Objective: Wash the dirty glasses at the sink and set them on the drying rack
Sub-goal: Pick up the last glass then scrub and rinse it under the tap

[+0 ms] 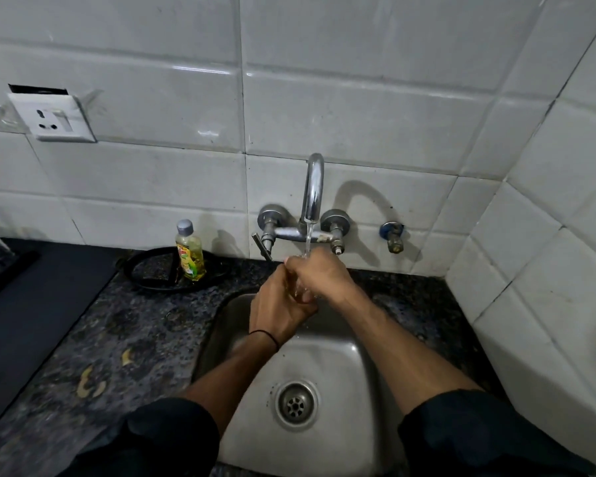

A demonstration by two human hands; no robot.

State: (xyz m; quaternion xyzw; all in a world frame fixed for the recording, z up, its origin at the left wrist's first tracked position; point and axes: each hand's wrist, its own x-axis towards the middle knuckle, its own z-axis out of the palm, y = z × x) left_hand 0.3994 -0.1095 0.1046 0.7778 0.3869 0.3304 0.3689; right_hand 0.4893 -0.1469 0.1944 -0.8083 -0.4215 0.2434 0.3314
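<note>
Left hand (279, 309) and right hand (319, 275) clasp, seemingly, a glass (300, 291) under the running tap (313, 187); mid-wash; racking remains.

I can see one clear glass (301, 291) held up over the back part of the steel sink (344, 359). Most of it is hidden, so only a small wet bit shows between the two hands. The left hand (278, 309) wraps round it from below. The right hand (320, 273) curls over its top. Water (308, 239) runs down onto them.
</note>
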